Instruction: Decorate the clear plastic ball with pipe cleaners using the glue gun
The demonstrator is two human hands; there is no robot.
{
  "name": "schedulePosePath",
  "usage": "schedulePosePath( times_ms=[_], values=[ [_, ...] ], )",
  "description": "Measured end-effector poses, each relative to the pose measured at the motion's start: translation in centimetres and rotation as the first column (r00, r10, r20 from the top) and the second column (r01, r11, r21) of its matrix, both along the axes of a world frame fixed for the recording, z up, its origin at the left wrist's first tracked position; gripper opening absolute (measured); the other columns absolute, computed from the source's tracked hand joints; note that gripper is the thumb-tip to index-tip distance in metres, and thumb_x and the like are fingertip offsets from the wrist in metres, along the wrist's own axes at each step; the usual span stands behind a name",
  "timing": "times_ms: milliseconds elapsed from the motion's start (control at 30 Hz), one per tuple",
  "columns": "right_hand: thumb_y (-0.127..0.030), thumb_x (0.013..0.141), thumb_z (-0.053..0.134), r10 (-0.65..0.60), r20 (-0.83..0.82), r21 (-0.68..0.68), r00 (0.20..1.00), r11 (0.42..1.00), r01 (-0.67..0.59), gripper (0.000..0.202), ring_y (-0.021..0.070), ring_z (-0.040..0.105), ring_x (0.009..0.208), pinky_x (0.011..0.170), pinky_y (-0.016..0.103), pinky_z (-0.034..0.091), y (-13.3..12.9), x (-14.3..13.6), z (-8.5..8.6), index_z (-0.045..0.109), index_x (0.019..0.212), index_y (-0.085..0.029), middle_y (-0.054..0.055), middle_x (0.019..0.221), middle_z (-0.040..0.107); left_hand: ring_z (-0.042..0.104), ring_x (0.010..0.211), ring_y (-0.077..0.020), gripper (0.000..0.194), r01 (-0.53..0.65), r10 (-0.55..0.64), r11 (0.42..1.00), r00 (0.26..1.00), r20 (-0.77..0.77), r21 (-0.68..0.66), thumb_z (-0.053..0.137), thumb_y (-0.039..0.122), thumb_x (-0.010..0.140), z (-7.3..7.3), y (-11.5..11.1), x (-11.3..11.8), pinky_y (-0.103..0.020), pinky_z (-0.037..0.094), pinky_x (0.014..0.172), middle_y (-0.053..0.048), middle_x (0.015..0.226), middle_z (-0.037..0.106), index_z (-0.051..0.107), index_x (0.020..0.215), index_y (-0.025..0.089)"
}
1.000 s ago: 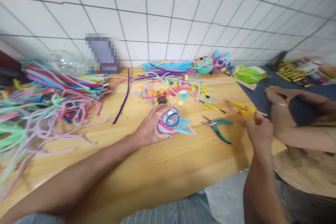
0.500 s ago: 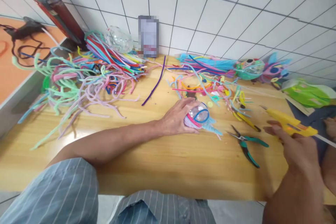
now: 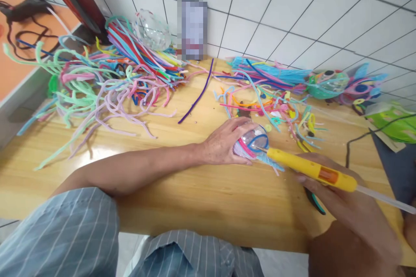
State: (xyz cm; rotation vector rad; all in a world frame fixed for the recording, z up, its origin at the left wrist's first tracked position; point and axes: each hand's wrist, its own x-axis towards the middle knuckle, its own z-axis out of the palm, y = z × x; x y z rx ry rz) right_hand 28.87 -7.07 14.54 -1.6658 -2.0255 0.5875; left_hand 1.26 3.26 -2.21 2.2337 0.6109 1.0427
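My left hand (image 3: 225, 140) is closed around a clear plastic ball (image 3: 258, 142) wrapped with pink, blue and lilac pipe cleaners, resting on the wooden table. A blue pipe cleaner loop curves across the ball's front. In my right hand (image 3: 344, 199) is a yellow glue gun (image 3: 312, 169), with a white glue stick (image 3: 385, 199) poking out of its back. Its metal tip meets or nearly meets the ball at the blue loop; contact cannot be made out. Beneath the right hand, pliers (image 3: 314, 201) are mostly hidden, only a teal and black handle showing.
Tangled green and lilac pipe cleaners (image 3: 81, 95) lie on the left. By the tiled wall stand a blurred phone (image 3: 193, 28), a clear ball (image 3: 152, 30) and a decorated fish-like ball (image 3: 328, 83). A purple pipe cleaner (image 3: 196, 95) and a green packet (image 3: 393, 123) lie on the table (image 3: 195, 194).
My right hand has brought the glue gun leftward from the right side to the ball, now covering most of the pliers. My left hand keeps its hold. The camera view has shifted slightly.
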Motion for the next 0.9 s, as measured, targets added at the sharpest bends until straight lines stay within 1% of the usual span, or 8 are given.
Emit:
schedulePosePath(
  times_ms=[100,200,300,400,567,700,900],
  values=[
    [-0.052,0.101,0.075,0.071,0.084,0.039,0.994,0.996,-0.074,0.02,0.026,0.085,0.08,0.069,0.032,0.07,0.1,0.1,0.2,0.082,0.105,-0.033,0.001,0.095,0.087,0.051,0.163,-0.0461,0.113,0.007,-0.008,1.0,0.999,0.034,0.019,0.092,0.073,0.087,0.0,0.0,0.1,-0.072,0.05,0.131,-0.025,0.17,0.055,0.039,0.175,0.026],
    [-0.049,0.108,0.068,0.158,0.138,0.096,0.978,0.98,-0.172,0.018,0.0234,0.083,0.077,0.066,0.03,0.068,0.3,-0.2,0.5,0.078,0.107,-0.034,-0.001,0.094,0.086,0.052,0.162,-0.045,0.11,0.013,-0.014,1.0,0.999,0.042,0.022,0.091,0.072,0.089,0.1,0.0,0.1,-0.071,0.05,0.132,-0.025,0.17,0.055,0.04,0.175,0.026],
    [-0.05,0.113,0.062,0.192,0.195,0.145,0.962,0.964,-0.222,0.019,0.0222,0.082,0.077,0.067,0.03,0.067,0.2,-0.6,0.5,0.074,0.109,-0.034,-0.003,0.095,0.084,0.051,0.162,-0.0448,0.108,0.016,-0.016,1.0,1.0,0.026,0.0,0.089,0.074,0.089,0.3,0.0,0.1,-0.072,0.05,0.131,-0.024,0.169,0.056,0.041,0.174,0.027],
    [-0.049,0.116,0.059,0.173,0.248,0.129,0.953,0.969,-0.21,0.018,0.0217,0.081,0.078,0.07,0.03,0.066,-0.4,-0.7,0.4,0.07,0.113,-0.035,-0.004,0.097,0.082,0.052,0.162,-0.0446,0.105,0.02,-0.019,1.0,0.999,0.031,-0.013,0.089,0.073,0.09,0.4,0.0,0.1,-0.073,0.05,0.131,-0.023,0.169,0.056,0.043,0.172,0.027],
    [-0.044,0.116,0.057,0.161,0.298,0.126,0.941,0.97,-0.207,0.014,0.0235,0.08,0.081,0.073,0.033,0.065,-1.3,-0.8,0.3,0.068,0.118,-0.035,-0.002,0.102,0.081,0.053,0.16,-0.0446,0.108,0.017,-0.017,1.0,0.999,0.05,-0.002,0.093,0.07,0.087,-0.1,0.1,0.4,-0.074,0.05,0.13,-0.023,0.169,0.055,0.042,0.172,0.029],
    [-0.039,0.114,0.056,0.145,0.304,0.116,0.942,0.975,-0.188,0.012,0.0228,0.079,0.08,0.072,0.033,0.062,-1.7,-0.9,0.3,0.067,0.116,-0.035,-0.002,0.101,0.08,0.054,0.16,-0.0435,0.104,0.012,-0.013,1.0,0.998,0.061,0.023,0.089,0.07,0.09,-0.3,0.1,0.5,-0.072,0.052,0.129,-0.022,0.168,0.055,0.041,0.173,0.029],
    [-0.041,0.113,0.057,0.12,0.291,0.101,0.949,0.983,-0.155,0.012,0.0211,0.077,0.078,0.069,0.032,0.059,-1.9,-0.9,0.3,0.067,0.113,-0.035,-0.004,0.098,0.079,0.055,0.158,-0.0428,0.103,0.002,-0.007,0.998,0.997,0.077,0.065,0.086,0.07,0.093,-0.2,0.1,0.5,-0.07,0.053,0.128,-0.024,0.167,0.055,0.037,0.173,0.028]
  ],
)
